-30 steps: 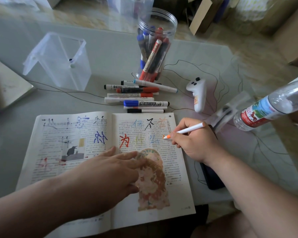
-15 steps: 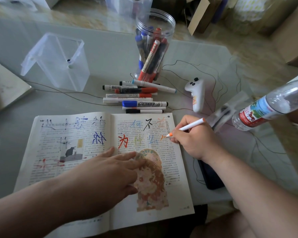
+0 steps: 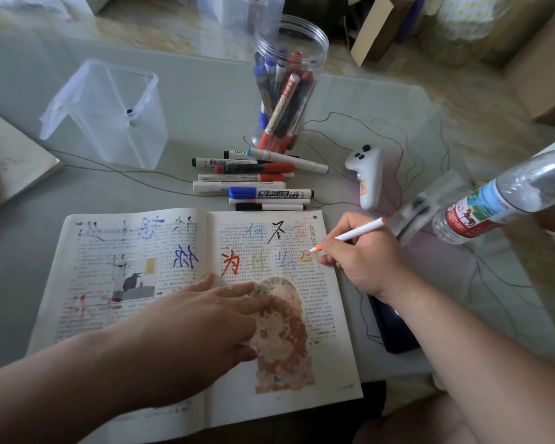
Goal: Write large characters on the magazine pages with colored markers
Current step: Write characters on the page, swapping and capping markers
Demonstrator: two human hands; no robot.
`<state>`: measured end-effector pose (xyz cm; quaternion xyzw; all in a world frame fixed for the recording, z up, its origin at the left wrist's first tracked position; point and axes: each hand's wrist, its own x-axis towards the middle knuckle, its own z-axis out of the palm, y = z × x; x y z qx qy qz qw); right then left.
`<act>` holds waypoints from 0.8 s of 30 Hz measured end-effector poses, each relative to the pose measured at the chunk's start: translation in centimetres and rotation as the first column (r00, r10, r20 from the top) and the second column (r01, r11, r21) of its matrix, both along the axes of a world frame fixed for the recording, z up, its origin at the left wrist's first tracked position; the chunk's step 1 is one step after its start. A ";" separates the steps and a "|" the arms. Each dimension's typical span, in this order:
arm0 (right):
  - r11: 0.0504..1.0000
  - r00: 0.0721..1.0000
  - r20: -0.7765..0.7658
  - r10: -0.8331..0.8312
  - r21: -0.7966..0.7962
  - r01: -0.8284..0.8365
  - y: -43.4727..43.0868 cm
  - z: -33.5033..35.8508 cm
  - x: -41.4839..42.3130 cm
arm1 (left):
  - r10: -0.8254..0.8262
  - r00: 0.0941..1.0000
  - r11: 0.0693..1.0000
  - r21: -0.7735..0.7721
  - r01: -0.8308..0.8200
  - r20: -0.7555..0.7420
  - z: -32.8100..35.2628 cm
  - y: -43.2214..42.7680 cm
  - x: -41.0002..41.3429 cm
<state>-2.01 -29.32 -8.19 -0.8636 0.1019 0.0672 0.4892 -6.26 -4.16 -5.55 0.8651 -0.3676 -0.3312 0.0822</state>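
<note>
The magazine [image 3: 329, 318] lies open at six o'clock, many coloured characters done — space left lower down. Left hand [image 3: 199, 328] presses it, fingers flat; right hand [image 3: 362, 256], three o'clock, pinches the orange marker [image 3: 353, 233], tip just beside an unfinished orange character [image 3: 306, 257].

I see the open printed magazine [image 3: 93, 283] lying flat, both pages carrying large blue, red, black, yellow and orange characters. The white-barrelled orange-tipped marker [image 3: 350, 234] slants over the right page, tip down just beside two orange strokes. Capped loose markers [image 3: 257, 184] lie side by side just beyond the top edge.
</note>
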 end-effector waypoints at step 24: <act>0.998 0.998 -0.023 0.062 -0.033 -0.063 -0.1 0.6 -0.3 | 0.020 1.000 1.000 -0.014 -0.020 -0.005 0.6 -0.3 -0.1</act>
